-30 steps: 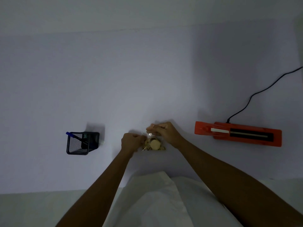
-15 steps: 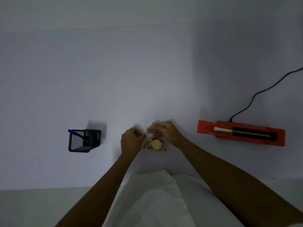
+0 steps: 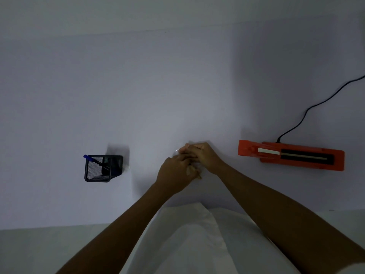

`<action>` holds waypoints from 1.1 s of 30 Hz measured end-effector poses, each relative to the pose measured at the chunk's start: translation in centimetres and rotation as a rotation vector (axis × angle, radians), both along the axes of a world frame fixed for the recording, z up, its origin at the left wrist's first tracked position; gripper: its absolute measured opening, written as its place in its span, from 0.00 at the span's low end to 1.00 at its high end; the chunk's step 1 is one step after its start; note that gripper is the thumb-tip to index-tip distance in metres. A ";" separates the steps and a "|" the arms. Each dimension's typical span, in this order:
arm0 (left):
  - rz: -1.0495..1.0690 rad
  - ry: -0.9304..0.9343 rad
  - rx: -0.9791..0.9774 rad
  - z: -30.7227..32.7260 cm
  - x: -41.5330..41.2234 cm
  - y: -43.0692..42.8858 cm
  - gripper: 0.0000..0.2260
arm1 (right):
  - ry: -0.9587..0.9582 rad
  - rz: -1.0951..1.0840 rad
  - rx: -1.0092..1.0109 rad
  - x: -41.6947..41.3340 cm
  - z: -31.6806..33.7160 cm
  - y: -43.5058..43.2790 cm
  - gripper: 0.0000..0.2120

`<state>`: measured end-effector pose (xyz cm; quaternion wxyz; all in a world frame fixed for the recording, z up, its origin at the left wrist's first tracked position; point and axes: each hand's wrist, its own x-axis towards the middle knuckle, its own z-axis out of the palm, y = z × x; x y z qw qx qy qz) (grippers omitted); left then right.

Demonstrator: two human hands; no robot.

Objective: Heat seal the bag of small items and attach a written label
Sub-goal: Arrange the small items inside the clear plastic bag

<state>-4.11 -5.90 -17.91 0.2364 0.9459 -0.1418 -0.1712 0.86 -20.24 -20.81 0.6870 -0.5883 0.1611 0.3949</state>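
A clear plastic bag of small beige items (image 3: pixel 194 171) lies on the white table in front of me, mostly hidden under my hands. My left hand (image 3: pixel 175 175) covers the bag's lower part, its fingers closed over it. My right hand (image 3: pixel 201 155) pinches the bag's top edge just above. The two hands touch. An orange heat sealer (image 3: pixel 292 155) with a black sealing strip lies to the right, apart from both hands.
A black mesh pen holder (image 3: pixel 101 168) with a blue pen (image 3: pixel 89 157) stands on the left. The sealer's black cord (image 3: pixel 316 104) runs off toward the upper right. White cloth (image 3: pixel 187 240) on my lap lies at the table's near edge.
My left hand has moved right and up onto the bag, covering the beige items that showed before. My right hand keeps its pinch on the bag's top.
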 end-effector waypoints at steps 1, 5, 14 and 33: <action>0.001 0.006 0.027 0.0 0.0 -0.3 0.25 | 0.004 -0.005 0.003 0.0 0.0 0.0 0.16; 0.009 0.035 0.121 0.5 -0.2 -1.3 0.30 | 0.012 -0.029 0.015 -0.1 0.2 -0.2 0.17; 0.043 0.111 0.247 0.6 -0.4 -2.3 0.38 | -0.098 -0.138 -0.030 2.9 0.1 -2.5 0.18; 0.016 0.161 0.301 0.3 -1.9 -2.5 0.42 | -0.047 0.040 0.053 0.6 0.3 1.4 0.19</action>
